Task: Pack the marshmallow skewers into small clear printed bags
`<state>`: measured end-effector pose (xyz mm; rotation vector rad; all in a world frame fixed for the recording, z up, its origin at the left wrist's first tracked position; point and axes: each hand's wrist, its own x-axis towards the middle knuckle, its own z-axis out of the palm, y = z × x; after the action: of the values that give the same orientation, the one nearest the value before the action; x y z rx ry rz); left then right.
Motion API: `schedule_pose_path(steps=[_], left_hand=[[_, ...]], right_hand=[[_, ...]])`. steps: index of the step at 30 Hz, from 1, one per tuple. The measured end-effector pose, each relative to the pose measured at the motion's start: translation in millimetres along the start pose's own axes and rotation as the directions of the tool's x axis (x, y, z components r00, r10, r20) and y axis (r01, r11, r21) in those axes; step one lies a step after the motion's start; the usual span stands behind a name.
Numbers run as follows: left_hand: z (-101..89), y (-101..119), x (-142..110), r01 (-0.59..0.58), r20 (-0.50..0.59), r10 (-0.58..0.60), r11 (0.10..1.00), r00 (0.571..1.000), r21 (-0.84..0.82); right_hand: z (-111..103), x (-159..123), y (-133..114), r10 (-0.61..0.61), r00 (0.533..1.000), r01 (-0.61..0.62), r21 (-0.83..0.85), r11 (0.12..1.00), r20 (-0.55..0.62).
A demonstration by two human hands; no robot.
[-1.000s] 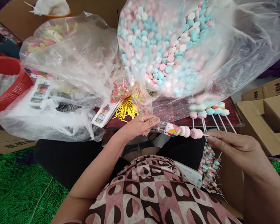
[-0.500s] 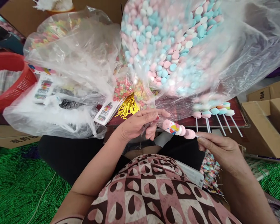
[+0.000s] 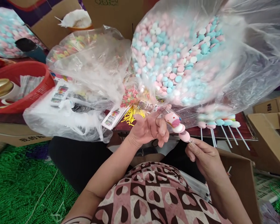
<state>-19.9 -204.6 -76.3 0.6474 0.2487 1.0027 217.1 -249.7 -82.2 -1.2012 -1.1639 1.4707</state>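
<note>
My right hand [image 3: 204, 154] pinches the lower end of a marshmallow stick [image 3: 184, 137], which tilts up and to the left. Pink and white marshmallow pieces are threaded on it, with a printed pink piece near the top. Around its upper part is a clear wrapper [image 3: 146, 105] with small print, stretching away to the upper left. Close beside the wrapper, my left hand [image 3: 150, 129] has its fingers apart and loosely bent, and nothing shows in its grip. Just behind that hand lie gold twist ties [image 3: 130, 116] and a stack of printed cards [image 3: 113, 117].
A large clear bag of pink, blue and white sweets [image 3: 175, 77] fills the table's back. Several finished-looking sticks [image 3: 224, 123] overhang the table edge at right. At left are a red basket [image 3: 45, 85] and a white plastic bag [image 3: 67, 121]. Cardboard boxes [image 3: 268, 133] stand right.
My left hand's fingers have opened away from the wrapper. The marshmallow stick has turned more upright in my right hand. The view has shifted, showing more of the red basket.
</note>
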Motion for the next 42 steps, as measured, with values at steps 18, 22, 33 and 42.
schedule_pose_path(steps=[18, 22, 33, 42], left_hand=[[17.1, -1.2, 3.0, -0.031, -0.461, 0.249, 0.902, 0.852, 0.43], [29.6, 3.0, -0.8, 0.011, -0.421, 0.191, 0.902, 0.887, 0.431], [52.5, 21.1, -0.6, -0.232, -0.414, 0.343, 0.927, 0.843, 0.296], [38.1, -10.5, -4.9, -0.142, -0.44, 0.299, 0.924, 0.847, 0.354]], right_hand=[[29.0, 3.8, 13.8, -0.012, 0.996, 0.015, 0.031, 0.999, -0.084], [42.8, 5.7, 10.7, 0.068, 0.997, -0.061, 0.154, 0.986, -0.037], [61.6, 10.8, 12.4, 0.12, 0.988, -0.136, 0.183, 0.974, 0.098], [77.8, 10.0, 11.8, 0.133, 0.982, -0.152, 0.137, 0.979, 0.136]])
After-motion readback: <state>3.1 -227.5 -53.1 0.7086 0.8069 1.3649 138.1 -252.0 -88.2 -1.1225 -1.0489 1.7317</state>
